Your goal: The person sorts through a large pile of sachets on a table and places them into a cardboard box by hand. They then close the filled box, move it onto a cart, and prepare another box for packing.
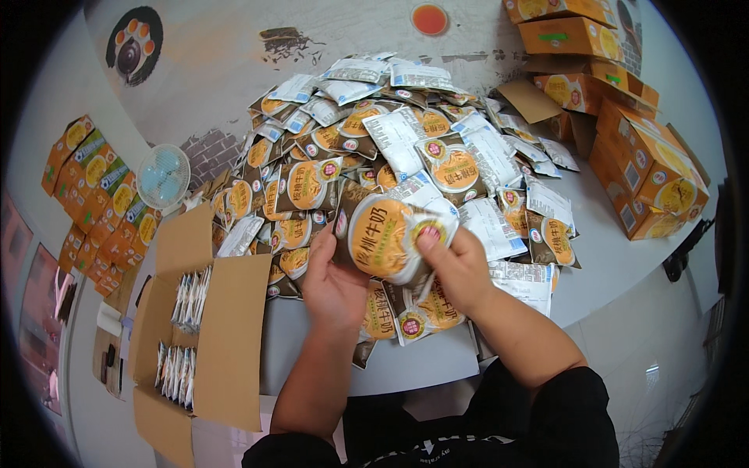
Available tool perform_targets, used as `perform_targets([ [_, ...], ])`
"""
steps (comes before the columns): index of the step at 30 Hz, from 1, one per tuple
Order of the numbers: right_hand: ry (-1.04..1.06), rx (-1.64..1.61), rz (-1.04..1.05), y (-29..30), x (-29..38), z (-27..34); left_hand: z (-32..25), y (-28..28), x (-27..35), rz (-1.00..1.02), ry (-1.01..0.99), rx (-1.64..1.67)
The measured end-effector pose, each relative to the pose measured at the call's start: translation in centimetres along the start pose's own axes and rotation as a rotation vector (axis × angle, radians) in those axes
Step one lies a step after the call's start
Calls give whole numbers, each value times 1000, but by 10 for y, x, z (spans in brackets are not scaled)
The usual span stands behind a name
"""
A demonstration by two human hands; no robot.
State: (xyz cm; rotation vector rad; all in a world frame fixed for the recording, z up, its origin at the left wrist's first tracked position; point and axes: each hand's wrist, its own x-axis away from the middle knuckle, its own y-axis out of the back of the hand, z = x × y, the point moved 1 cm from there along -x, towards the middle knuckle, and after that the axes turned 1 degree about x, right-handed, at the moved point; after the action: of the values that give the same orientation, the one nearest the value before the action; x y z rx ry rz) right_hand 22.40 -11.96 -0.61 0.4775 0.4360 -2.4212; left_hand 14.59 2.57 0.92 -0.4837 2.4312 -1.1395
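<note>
Brown and orange milk pouches are held up between my two hands over the table's near side; at least one more pouch shows behind the front one. My right hand grips their right end, thumb on the printed face. Cupped at their lower left is my left hand, its thumb raised along the edge. Beyond and around both hands lies a large heap of similar pouches, some with white backs up. To the left stands an open cardboard box with two rows of upright pouches inside.
Orange printed cartons are stacked at the table's right, some with open flaps. More orange cartons are piled at the far left, near a white fan. The grey table's near edge runs just in front of my body.
</note>
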Motion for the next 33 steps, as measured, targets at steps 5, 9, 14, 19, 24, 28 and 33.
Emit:
perform_targets([
  [5, -155, -335, 72, 14, -10, 13, -11, 5, 2, 237, 132, -298],
  [9, -115, -5, 174, 10, -10, 5, -3, 10, -2, 67, 124, -434],
  [14, -121, 134, 206, 6, -11, 4, 7, 8, 3, -74, -106, -650],
  [19, -62, 331, 203, 7, -4, 7, 6, 4, 12, -47, -275, -948],
  [24, 137, 376, 122, 4, -1, 3, 8, 0, 15, -7, -335, -892],
  [28, 61, 342, 123, 10, -4, -1, 9, 3, 16, 26, -312, -889],
  [33, 148, 362, 81, 8, -4, -5, 10, 5, 17, 21, -302, -884],
])
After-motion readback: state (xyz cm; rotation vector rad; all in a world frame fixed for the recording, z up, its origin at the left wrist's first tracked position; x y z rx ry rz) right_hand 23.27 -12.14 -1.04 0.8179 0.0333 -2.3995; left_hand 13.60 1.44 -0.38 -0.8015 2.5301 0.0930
